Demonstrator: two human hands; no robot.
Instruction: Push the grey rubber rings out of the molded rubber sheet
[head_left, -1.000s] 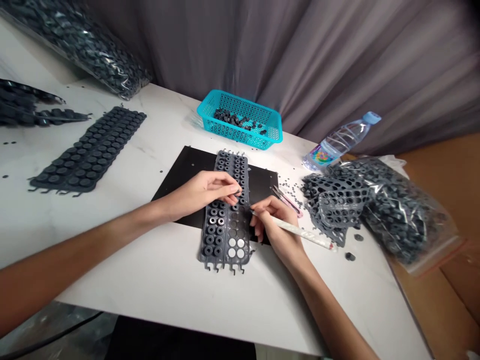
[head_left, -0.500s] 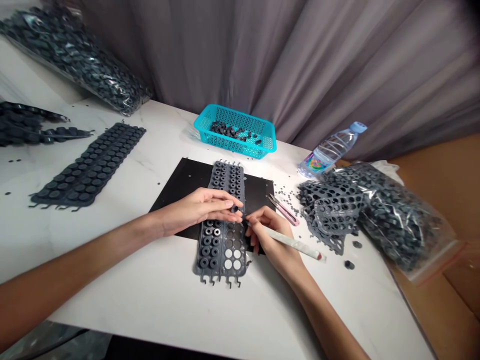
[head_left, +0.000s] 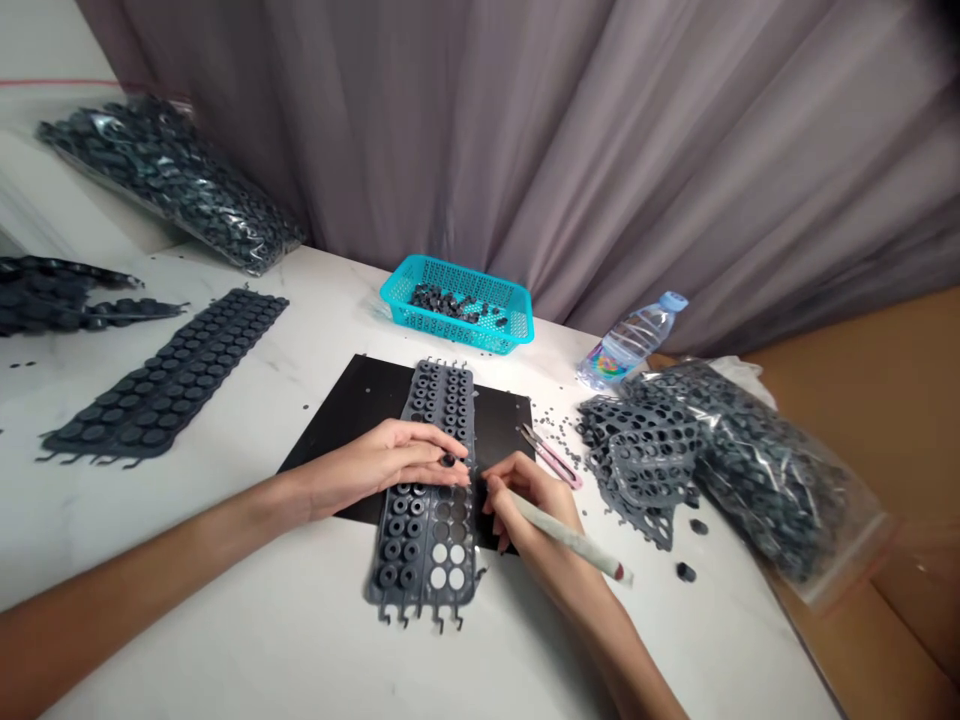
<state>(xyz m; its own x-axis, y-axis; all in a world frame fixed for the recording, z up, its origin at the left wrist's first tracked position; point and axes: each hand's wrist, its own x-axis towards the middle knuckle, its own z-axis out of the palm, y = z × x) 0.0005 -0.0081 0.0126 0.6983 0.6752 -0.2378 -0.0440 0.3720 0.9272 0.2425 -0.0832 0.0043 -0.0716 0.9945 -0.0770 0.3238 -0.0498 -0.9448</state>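
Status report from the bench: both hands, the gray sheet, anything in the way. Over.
Left hand over gray sheet, holding small black piece. Right hand gripping pale pen-like tool. Left hand hides part of sheet; pink snips near right hand.

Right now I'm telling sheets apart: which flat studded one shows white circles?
The studded sheet under the left hand, partly over the black mat: four white circles show at its near end. The sheet further left shows only dark studs.
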